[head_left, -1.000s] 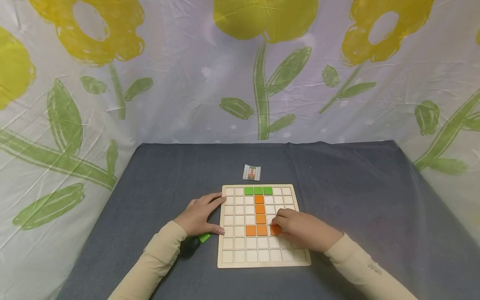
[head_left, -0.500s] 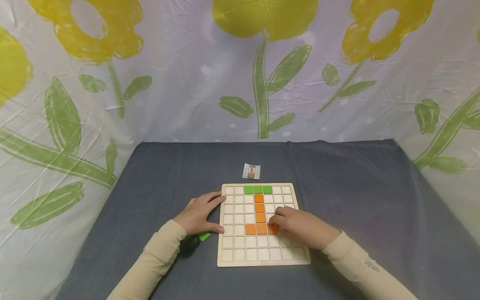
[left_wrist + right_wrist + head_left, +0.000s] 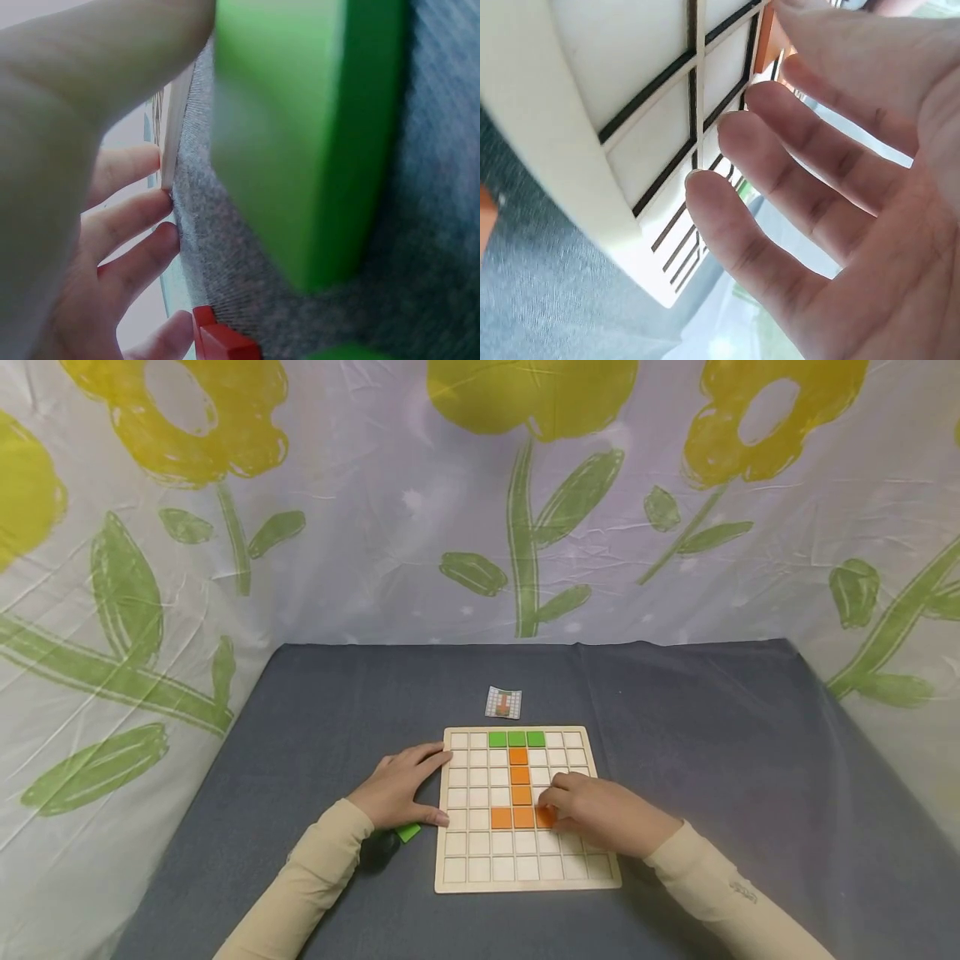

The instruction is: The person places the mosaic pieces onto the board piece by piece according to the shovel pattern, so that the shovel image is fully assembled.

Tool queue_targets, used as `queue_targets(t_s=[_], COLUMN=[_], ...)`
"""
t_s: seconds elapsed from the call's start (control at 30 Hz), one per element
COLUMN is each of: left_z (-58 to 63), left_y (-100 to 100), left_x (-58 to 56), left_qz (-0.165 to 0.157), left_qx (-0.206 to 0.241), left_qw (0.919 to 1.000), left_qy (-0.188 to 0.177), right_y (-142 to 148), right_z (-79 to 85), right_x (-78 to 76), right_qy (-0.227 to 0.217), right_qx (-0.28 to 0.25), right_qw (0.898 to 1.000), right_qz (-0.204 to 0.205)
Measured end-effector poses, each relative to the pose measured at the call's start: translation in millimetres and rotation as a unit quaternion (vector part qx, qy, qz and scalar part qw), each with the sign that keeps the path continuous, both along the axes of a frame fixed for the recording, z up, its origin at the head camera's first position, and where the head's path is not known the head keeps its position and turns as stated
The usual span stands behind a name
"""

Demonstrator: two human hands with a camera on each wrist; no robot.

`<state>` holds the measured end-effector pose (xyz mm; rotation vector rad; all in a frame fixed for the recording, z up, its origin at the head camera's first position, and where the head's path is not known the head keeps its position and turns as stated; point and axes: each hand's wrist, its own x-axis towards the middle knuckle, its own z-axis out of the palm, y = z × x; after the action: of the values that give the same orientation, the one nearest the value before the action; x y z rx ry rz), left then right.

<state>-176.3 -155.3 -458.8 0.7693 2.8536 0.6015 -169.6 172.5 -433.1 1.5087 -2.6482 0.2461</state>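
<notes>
A pale wooden board (image 3: 480, 887) with a grid of square cells lies flat on the table. My left hand (image 3: 397, 789) rests at its left edge, fingers spread, fingertips and thumb at the rim. The fingertips of my right hand (image 3: 611, 814) pinch an orange tile (image 3: 545, 817), at the right end of a row of orange tiles (image 3: 512, 818); this hand partly covers it. Above that row runs an upright line of orange tiles (image 3: 520, 775), topped by a row of green tiles (image 3: 517, 739). In the right wrist view, the other fingers (image 3: 727, 217) hover over blank cells.
A small printed card (image 3: 503, 702) with a coloured grid pattern lies behind the board. Beside the left wrist is a loose green tile (image 3: 277, 142); red pieces (image 3: 229, 343) lie near the left fingers. A flowered curtain (image 3: 360, 543) hangs behind the dark table cloth (image 3: 712, 735).
My right hand has shifted slightly left, bringing the orange tile from a small gap up against the row. My left hand has stayed on the board's edge.
</notes>
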Motion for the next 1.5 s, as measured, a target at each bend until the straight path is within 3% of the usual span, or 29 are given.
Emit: queue_targets(t_s=[0.3,0.47,0.53,0.7,0.87,1.27,1.5], left_z=[-1.5,-1.3,-0.8,0.5,1.4,2.4,1.7], left_y=[0.8,0.7,0.9,0.1,-1.2,-1.0,0.0], left_x=[-0.1,0.9,1.1,1.2,1.6,0.3,0.6], left_qz=[-0.003,0.0,0.0,0.0,0.001,0.005,0.006], left_qx=[0.002,0.003,0.003,0.005,0.005,-0.003,-0.002], left_qw=[1.0,1.0,1.0,1.0,1.0,1.0,0.9999], left_qy=[-0.005,-0.002,-0.005,-0.003,-0.001,-0.002,-0.009], right_y=[23.9,46.1,55.2,72.2,79.4,79.6,76.1], right_z=[7.4,13.7,14.3,11.5,10.1,8.1,7.6], right_x=[6.0,12.1,14.5,18.6,20.6,23.8,22.9], right_qy=[-0.071,-0.164,-0.173,-0.127,-0.117,-0.076,-0.045], right_qx=[0.015,0.018,0.018,0.037,0.049,0.002,-0.018], right_qw=[0.995,0.979,0.976,0.982,0.986,0.995,0.998], right_qz=[-0.063,-0.121,-0.133,-0.137,-0.112,-0.058,-0.049])
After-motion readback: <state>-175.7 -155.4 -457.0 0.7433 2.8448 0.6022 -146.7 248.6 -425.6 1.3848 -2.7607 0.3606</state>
